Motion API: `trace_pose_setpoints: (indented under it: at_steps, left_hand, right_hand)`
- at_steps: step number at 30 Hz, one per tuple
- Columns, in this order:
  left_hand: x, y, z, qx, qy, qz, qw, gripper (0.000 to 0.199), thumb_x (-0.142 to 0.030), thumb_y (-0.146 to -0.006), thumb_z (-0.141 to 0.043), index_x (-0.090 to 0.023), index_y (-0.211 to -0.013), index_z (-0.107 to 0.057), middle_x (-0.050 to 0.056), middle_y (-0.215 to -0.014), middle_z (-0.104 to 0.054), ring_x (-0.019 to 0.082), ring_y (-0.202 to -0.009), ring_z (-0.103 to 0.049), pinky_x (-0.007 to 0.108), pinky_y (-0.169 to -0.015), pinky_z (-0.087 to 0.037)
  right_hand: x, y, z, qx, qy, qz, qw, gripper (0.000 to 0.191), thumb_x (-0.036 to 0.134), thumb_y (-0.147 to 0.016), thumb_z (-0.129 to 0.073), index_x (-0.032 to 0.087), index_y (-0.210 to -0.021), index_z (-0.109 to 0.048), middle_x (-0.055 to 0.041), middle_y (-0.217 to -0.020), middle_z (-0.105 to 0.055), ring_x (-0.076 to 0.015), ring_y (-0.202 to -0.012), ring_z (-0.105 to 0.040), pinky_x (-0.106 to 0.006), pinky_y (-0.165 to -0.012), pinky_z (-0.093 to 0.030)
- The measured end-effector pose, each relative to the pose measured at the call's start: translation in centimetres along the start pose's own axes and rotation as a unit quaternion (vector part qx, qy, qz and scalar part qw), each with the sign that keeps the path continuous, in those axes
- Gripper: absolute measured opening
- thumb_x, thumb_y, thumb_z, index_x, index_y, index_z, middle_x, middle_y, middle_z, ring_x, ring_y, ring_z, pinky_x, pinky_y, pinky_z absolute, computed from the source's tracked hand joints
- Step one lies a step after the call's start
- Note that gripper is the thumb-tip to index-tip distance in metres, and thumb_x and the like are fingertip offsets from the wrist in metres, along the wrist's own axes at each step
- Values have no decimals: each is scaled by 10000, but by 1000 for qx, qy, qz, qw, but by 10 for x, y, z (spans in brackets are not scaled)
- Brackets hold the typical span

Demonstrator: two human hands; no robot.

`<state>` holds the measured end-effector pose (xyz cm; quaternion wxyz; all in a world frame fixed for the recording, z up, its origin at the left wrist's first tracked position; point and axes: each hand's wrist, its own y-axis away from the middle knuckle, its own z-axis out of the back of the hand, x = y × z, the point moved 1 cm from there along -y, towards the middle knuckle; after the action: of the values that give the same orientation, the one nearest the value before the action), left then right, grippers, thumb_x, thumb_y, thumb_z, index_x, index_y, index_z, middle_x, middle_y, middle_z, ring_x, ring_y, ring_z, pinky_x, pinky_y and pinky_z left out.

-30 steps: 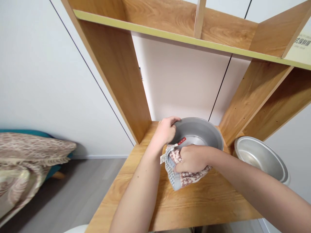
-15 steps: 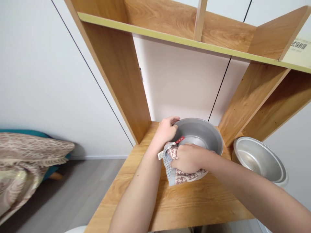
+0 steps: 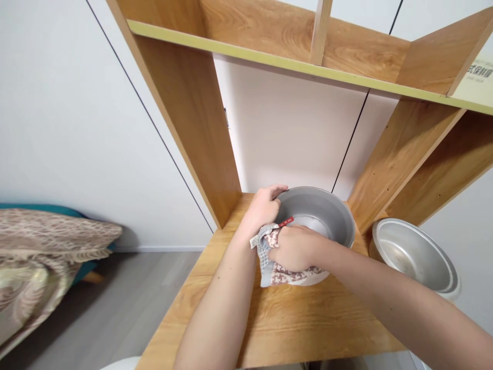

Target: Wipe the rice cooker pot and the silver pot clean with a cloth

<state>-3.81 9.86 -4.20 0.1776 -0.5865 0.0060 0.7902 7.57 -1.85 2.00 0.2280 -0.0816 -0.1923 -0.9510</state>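
While the wooden desk point(image 3: 292, 329) bears it, the round grey-lined pot point(image 3: 308, 205) stands by the back edge toward the right back corner, probably light, stiff and smooth, best gripped at the rim. Over its near rim drapes a patterned cloth point(image 3: 283, 274), seemingly soft and limp, best bunched mid-fabric as the right hand point(image 3: 295, 247) has it, fingertips hidden, while the left hand point(image 3: 265, 206) hooks half-curled fingers over the pot's left rim.

Dark characters on the pale box point(image 3: 477, 88) at upper right read "式保鮮膜"; a smaller line below is illegible. The red tag point(image 3: 286, 222) on the cloth point(image 3: 265, 259) bears lettering too small to read.
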Motion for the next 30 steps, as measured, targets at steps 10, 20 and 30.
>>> trace_pose_setpoints:
  at_steps: [10, 20, 30]
  left_hand:
    - [0, 2, -2, -12, -7, 4, 1000, 628, 8, -838, -587, -195, -1359, -872, 115, -1600, -848, 301, -1617, -726, 551, -1485, -459]
    - [0, 1, -2, -12, -10, 1, 1000, 621, 9, -831, -594, -207, -1341, -874, 103, -1582, -859, 298, -1612, -730, 549, -1493, -446]
    - [0, 1, -1, -4, -27, -5, 1000, 645, -2, -841, -591, -175, -1395, -872, 132, -1613, -838, 329, -1630, -713, 563, -1489, -454]
  right_hand:
    - [-15, 12, 5, 69, -38, -12, 997, 446, 546, -1162, -653, 168, -1104, -882, -189, -1191, -904, -360, -1139, -848, -435, -1008, -659]
    - [-17, 13, 4, 75, -29, -14, 997, 508, 595, -1170, -628, 160, -1226, -886, -205, -1314, -889, -377, -1233, -831, -470, -1080, -645]
    - [-19, 14, 2, 75, -32, -27, 996, 572, 633, -1164, -628, 133, -1208, -901, -209, -1232, -893, -377, -1194, -829, -437, -1040, -615]
